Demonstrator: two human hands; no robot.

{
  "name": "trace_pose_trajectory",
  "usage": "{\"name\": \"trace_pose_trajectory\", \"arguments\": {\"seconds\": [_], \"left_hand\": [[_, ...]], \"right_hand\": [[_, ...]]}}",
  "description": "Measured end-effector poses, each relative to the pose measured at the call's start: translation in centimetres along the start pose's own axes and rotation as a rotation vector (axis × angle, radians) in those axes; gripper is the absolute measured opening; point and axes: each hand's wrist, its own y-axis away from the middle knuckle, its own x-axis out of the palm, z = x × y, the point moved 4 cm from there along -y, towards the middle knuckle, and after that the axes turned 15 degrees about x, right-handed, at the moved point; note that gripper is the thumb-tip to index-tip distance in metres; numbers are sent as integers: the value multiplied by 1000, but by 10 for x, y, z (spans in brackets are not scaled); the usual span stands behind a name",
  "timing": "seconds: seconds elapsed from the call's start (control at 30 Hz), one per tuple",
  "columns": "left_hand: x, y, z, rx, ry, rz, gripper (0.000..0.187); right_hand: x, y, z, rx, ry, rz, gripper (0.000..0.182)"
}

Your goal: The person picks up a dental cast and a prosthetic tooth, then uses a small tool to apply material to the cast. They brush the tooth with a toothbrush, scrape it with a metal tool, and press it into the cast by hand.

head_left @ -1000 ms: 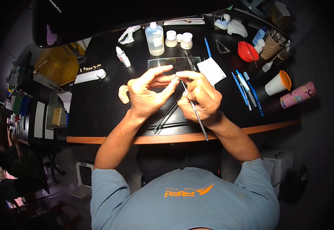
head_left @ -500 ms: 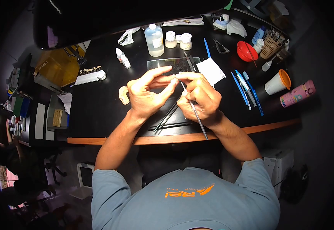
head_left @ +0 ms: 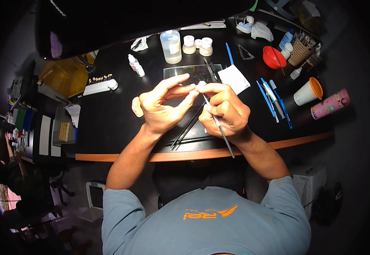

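Note:
My left hand (head_left: 160, 104) pinches a small whitish piece (head_left: 201, 85), like a dental crown, between thumb and fingertips. In my right hand (head_left: 228, 109) is a slim silver-handled tool (head_left: 223, 135); its handle slants down toward the table edge, and its tip is hidden near the piece. The right index finger reaches to the piece and seems to touch it. Beside my left hand lies a beige plaster dental model (head_left: 137, 107), partly covered by the hand. Under the hands, dark thin sticks or tweezers (head_left: 184, 132) rest on the black table.
A glass slab (head_left: 178, 71) lies beyond the hands, with a folded white paper (head_left: 235, 79) to its right. Behind stand a clear bottle (head_left: 171, 46) and several small jars (head_left: 206, 46). Rightward are a red bowl (head_left: 273, 57), toothbrushes (head_left: 281, 102), a cup (head_left: 307, 91) and a pink bottle (head_left: 330, 104).
My right hand has shifted slightly right and down, tilting the tool's handle with it. More of the small whitish piece shows between the fingertips. My left hand stays nearly in place.

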Motion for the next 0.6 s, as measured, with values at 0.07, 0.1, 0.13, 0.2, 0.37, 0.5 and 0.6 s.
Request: {"name": "trace_pose_trajectory", "arguments": {"seconds": [0.07, 0.1, 0.13, 0.2, 0.37, 0.5, 0.6], "left_hand": [[0, -1, 0, -29, 36, -4, 46], [1, -1, 0, -43, 54, -7, 46], [1, -1, -1, -56, 59, -6, 46], [1, 0, -1, -81, 68, -6, 47], [1, 0, 0, -83, 68, -14, 47], [1, 0, -2, -71, 44, -12, 46], [1, 0, -2, -65, 34, -11, 45]], "right_hand": [[0, -1, 1, 3, 3, 4, 31], [-1, -2, 2, 1, 1, 6, 32], [-1, -2, 2, 0, -1, 8, 32], [-1, -2, 1, -7, -15, 11, 32], [0, -3, 2, -3, -8, 13, 32], [0, -2, 1, -1, 5, 8, 31], [-1, -2, 2, 3, 13, 14, 30]]}}
